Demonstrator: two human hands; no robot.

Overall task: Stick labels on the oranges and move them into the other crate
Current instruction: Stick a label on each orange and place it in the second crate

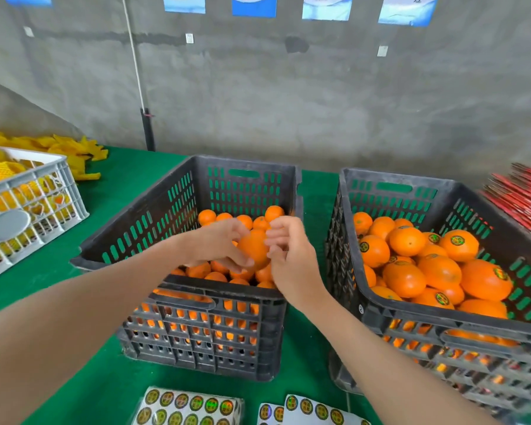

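My left hand (219,243) grips an orange (253,248) above the left black crate (196,317), which holds several unlabelled oranges (207,216). My right hand (288,256) is against the right side of that same orange, fingers curled and touching it; whether a label sits under the fingertips is hidden. The right black crate (442,332) holds several oranges with round green-and-gold labels (457,240). Sheets of round labels (187,406) lie on the green table in front of the crates, a second sheet (316,412) beside them.
A white crate (52,191) with yellow foam nets stands at the left, more yellow nets (74,148) behind it. Red flat packs (524,194) are stacked at the far right. A grey wall runs behind the green table (111,378).
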